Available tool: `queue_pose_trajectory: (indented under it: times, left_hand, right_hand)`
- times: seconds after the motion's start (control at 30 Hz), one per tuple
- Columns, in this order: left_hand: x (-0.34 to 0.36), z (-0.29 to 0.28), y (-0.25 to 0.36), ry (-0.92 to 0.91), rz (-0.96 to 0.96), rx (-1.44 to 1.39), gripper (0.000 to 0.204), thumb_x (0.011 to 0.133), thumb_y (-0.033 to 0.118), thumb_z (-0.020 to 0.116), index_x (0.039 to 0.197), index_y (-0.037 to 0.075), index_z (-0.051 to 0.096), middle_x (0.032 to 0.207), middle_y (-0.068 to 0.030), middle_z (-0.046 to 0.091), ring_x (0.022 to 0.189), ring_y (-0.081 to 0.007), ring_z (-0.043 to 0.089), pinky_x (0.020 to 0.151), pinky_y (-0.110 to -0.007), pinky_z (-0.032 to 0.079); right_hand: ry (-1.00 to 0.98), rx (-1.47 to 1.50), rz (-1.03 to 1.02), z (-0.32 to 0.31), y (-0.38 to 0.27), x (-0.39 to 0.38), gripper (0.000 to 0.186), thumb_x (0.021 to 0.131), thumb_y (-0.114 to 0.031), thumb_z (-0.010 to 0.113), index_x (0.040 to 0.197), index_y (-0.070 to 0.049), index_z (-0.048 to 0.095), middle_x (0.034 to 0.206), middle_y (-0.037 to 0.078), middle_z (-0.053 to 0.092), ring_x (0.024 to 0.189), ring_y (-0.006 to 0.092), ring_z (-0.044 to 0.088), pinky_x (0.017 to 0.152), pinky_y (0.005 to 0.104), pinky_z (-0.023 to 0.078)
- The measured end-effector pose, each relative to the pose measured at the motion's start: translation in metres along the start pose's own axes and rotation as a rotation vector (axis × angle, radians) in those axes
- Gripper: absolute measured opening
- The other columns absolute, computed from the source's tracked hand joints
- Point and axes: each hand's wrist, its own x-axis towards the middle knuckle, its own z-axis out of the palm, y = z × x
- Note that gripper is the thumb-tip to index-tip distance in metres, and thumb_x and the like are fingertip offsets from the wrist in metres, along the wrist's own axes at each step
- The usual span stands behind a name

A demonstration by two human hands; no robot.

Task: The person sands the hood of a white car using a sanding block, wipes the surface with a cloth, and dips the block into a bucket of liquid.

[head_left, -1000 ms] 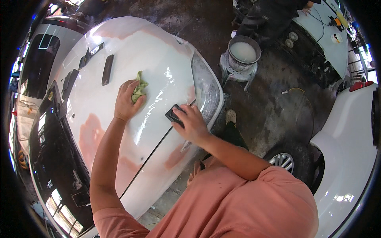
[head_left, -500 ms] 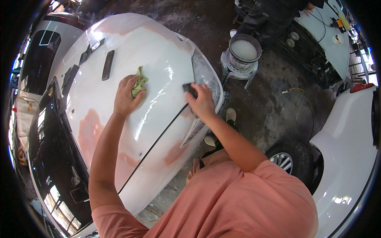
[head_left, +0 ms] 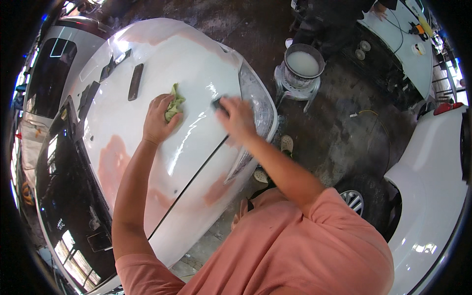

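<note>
A white car hood point(head_left: 191, 64) with pinkish bare patches spreads in front of me. On its middle rests my left hand point(head_left: 160, 114), fingers curled round a crumpled yellow-green cloth point(head_left: 174, 104). Nearer the headlight point(head_left: 254, 98), my right hand point(head_left: 238, 117) grips a small dark sanding block point(head_left: 217, 103) against the wet, shiny paint; both are blurred by motion. A long dark bar-shaped block point(head_left: 135, 82) lies on the hood beyond my left hand, and dark sheets point(head_left: 114, 65) lie farther left.
A bucket of cloudy liquid point(head_left: 303, 63) stands on a stool point(head_left: 296, 90) beyond the headlight. Another white car point(head_left: 432, 172) is at the right. At the upper right a person point(head_left: 334, 19) is beside a pale panel point(head_left: 408, 54). The windshield point(head_left: 69, 196) is at the left.
My right hand has slid the sanding block a short way left across the hood, away from the headlight. The left hand and cloth stay nearly in place.
</note>
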Motion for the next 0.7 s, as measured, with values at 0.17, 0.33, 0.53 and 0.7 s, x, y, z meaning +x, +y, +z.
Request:
queue_pose_trajectory:
  times: [0.17,0.33,0.53,0.7]
  left_hand:
    - [-0.01,0.0,-0.005,-0.012,-0.012,-0.007,0.056,0.084,0.029,0.073,0.132,0.004,0.058,0.134,-0.0191,0.059,0.126,-0.0393,0.053,0.109,-0.047,0.042]
    - [0.002,-0.002,0.004,-0.012,0.01,-0.002,0.056,0.083,0.029,0.074,0.132,0.004,0.059,0.134,-0.0185,0.059,0.126,-0.0393,0.053,0.109,-0.046,0.042]
    - [-0.012,-0.004,0.001,0.001,-0.04,-0.031,0.056,0.083,0.03,0.073,0.131,0.005,0.059,0.133,-0.018,0.06,0.126,-0.0391,0.053,0.109,-0.046,0.042]
    - [0.004,-0.002,0.005,0.036,0.037,-0.024,0.054,0.082,0.027,0.075,0.13,0.006,0.06,0.131,-0.0169,0.06,0.122,-0.0405,0.054,0.105,-0.046,0.045]
  right_hand:
    - [-0.18,-0.073,-0.257,-0.013,-0.027,-0.046,0.047,0.093,-0.032,0.066,0.135,-0.011,0.064,0.13,0.016,0.06,0.117,0.0386,0.056,0.1,0.0539,0.044]
    - [-0.035,-0.035,-0.028,0.012,0.005,0.056,0.042,0.097,-0.03,0.061,0.134,-0.01,0.063,0.135,0.016,0.062,0.118,0.0385,0.057,0.103,0.0497,0.044]
    - [-0.169,-0.144,-0.364,-0.012,-0.039,-0.066,0.041,0.097,-0.026,0.061,0.136,-0.014,0.063,0.138,0.021,0.06,0.119,0.0398,0.058,0.105,0.0554,0.043]
    - [-0.013,-0.136,-0.21,0.013,0.011,0.051,0.036,0.1,-0.026,0.058,0.133,-0.012,0.064,0.134,0.023,0.06,0.118,0.0425,0.057,0.1,0.0512,0.048]
